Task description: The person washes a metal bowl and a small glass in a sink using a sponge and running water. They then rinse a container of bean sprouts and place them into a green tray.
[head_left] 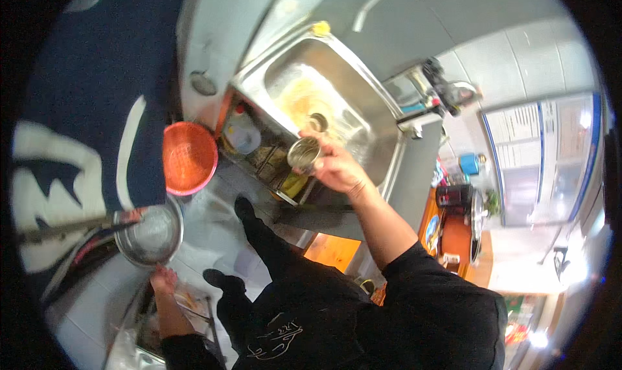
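Observation:
My left hand (164,279) grips the near rim of a round stainless steel basin (154,231), which looks shiny inside. My right hand (335,163) holds a small metal cup (304,153), its mouth facing the camera, at the near edge of a stainless steel sink (369,136). The sink has a brownish-yellow wet patch around its drain (318,122). Past the steel basin is a red-orange plastic basin (189,158) with a pink rim. A small pinkish shape at the steel basin's far side is too blurred to name.
A yellow sponge-like item (320,28) lies on the sink's corner. Below the sink, a shelf holds containers and a yellow item (293,184). A round strainer-like utensil (203,83) hangs at the upper left. A large pot (457,239) stands at the right. A dark printed curtain (112,73) is at the left.

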Motion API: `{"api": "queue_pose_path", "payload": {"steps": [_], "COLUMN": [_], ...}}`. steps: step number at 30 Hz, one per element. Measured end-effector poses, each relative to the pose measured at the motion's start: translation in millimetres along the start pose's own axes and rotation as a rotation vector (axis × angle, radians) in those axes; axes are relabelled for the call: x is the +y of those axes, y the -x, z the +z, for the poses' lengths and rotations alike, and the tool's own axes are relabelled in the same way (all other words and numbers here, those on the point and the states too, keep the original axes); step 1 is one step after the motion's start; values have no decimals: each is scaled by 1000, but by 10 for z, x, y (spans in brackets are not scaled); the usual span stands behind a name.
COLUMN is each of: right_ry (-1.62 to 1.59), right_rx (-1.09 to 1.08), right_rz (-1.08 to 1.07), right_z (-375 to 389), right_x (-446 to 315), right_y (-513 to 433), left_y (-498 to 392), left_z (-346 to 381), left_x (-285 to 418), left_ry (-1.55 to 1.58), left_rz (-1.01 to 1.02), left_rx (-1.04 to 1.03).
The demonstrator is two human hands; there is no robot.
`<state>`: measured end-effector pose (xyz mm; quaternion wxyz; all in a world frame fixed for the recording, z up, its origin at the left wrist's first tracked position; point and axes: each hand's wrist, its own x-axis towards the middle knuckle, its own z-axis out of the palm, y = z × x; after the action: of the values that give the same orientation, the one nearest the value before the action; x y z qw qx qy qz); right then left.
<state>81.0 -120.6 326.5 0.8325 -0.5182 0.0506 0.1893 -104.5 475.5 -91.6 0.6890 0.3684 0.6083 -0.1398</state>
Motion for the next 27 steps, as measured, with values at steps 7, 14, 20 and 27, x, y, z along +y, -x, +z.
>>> {"api": "queue_pose_path", "payload": {"steps": [7,14,20,27], "right_ry": [852,1438,1512,-254], "right_rx": [1044,1196,975,924], "right_rz": [-381,-264,76,87], "right_z": [-1829,-2683,-2905,-2719], "right_x": [-1008,-1810,-1178,-434], "right_y": [771,730,392,-55], "left_y": [781,1565,2348,2992], "left_z": [149,463,1396,2305], "left_x": [-60,99,322,575], "left_ry": [-896,-1408,-1085,-1106], "left_rz": [252,486,267,378], "left_rx": [-328,-494,-369,-332]}}
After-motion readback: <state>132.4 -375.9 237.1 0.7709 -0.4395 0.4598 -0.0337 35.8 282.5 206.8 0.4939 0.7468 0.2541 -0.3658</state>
